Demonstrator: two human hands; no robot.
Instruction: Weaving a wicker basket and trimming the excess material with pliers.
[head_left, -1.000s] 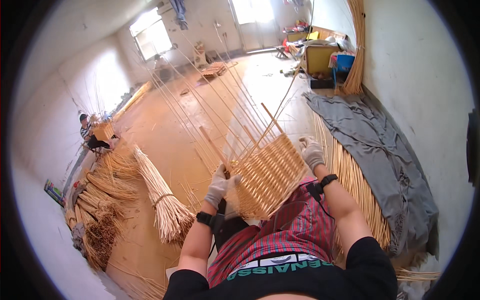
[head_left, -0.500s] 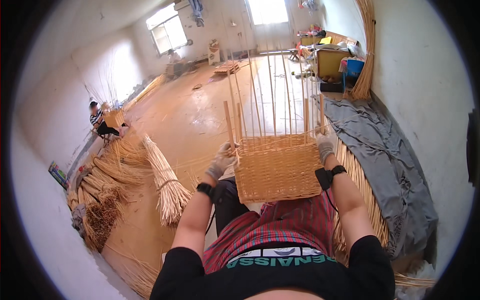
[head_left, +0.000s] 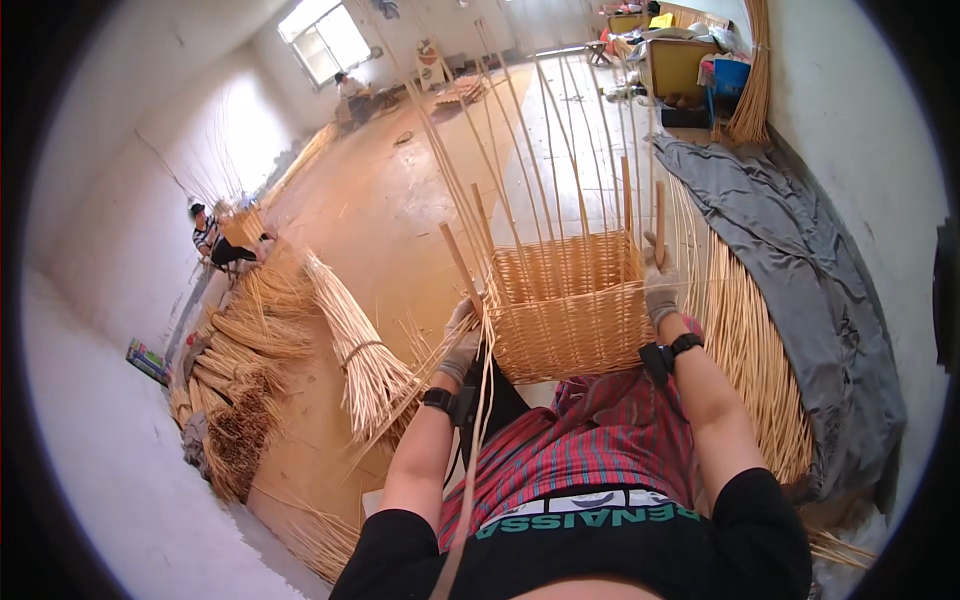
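Note:
A half-woven wicker basket (head_left: 572,335) stands over my lap, tilted so its hollow inside shows. Tall thin stakes rise from its walls, and thicker wooden sticks stand at the corners. My gloved left hand (head_left: 461,348) is closed at the near left corner, around the basket edge and some loose wicker strands (head_left: 486,385). One long strand runs from there down past my shirt. My gloved right hand (head_left: 660,288) grips the near right corner by its wooden corner stick (head_left: 660,225). The fingertips of my left hand are partly hidden by strands.
A tied bundle of pale wicker rods (head_left: 365,350) lies left of me, with more bundles (head_left: 235,370) by the wall. On the right, long rods (head_left: 755,360) lie beside a grey cloth (head_left: 810,300). A seated person (head_left: 225,240) works at far left; another sits farther back.
The basket has tipped toward me, opening its inside to view, and shifted slightly right in the picture. Long strands now hang from my left hand. Both hands stay at the corners.

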